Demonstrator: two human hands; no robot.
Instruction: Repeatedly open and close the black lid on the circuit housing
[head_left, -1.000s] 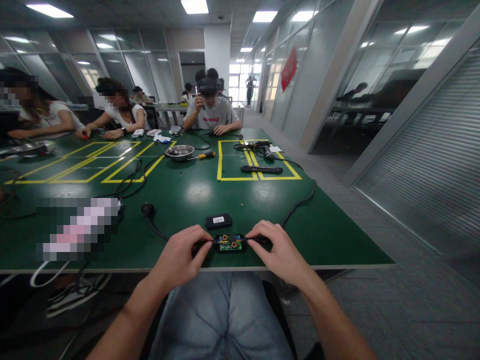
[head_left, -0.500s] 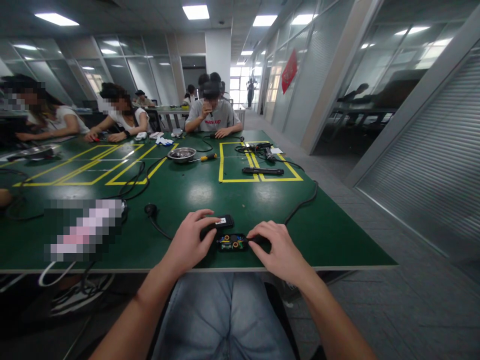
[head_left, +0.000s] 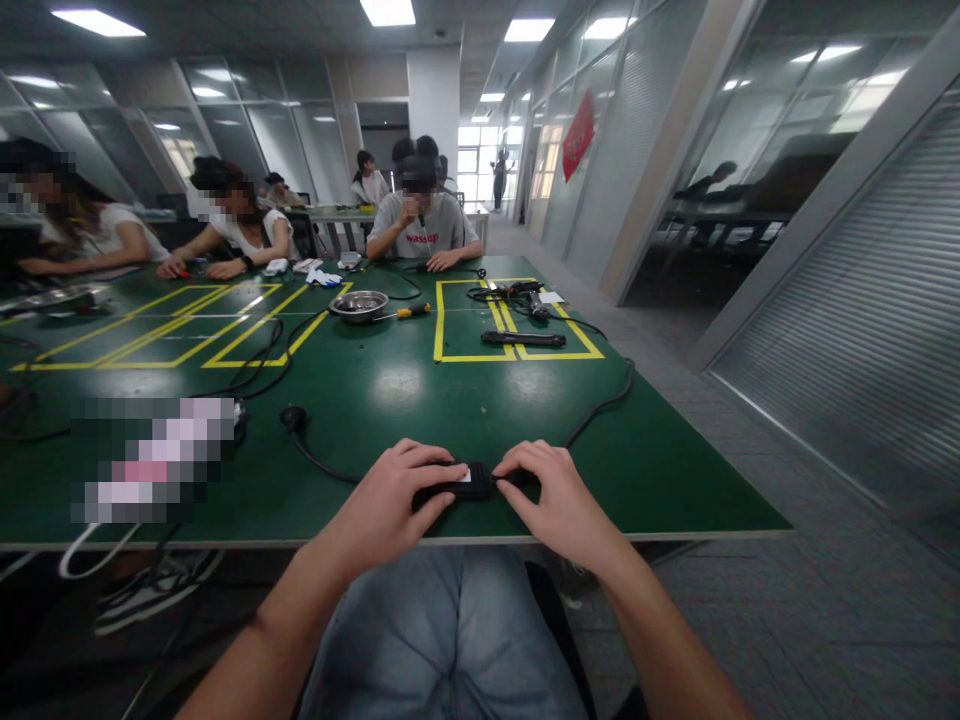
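Note:
A black power adapter cover [head_left: 478,484] with a white label lies over the adapter's lower half near the table's front edge. The circuit board is hidden beneath it; whether the halves are fully joined I cannot tell. My left hand [head_left: 394,495] is closed on the cover's left part, thumb on the near side and fingers across the top. At the right end, my right hand [head_left: 553,492] pinches the adapter's end where a black cable [head_left: 600,408] runs out to the right. From behind my left hand another black cable leads to a plug [head_left: 294,419].
Yellow tape marks the green table [head_left: 420,420]. Farther off are a metal bowl [head_left: 359,306], a screwdriver [head_left: 413,311], a black bar-shaped object [head_left: 523,339] and tangled cables. A pixelated pink-and-white object [head_left: 161,455] lies at left. Several people sit around the table.
My left hand has brought the cover down and right onto the lower half, hiding the circuit board. My right hand has stayed at the adapter's right end. The view has shifted slightly.

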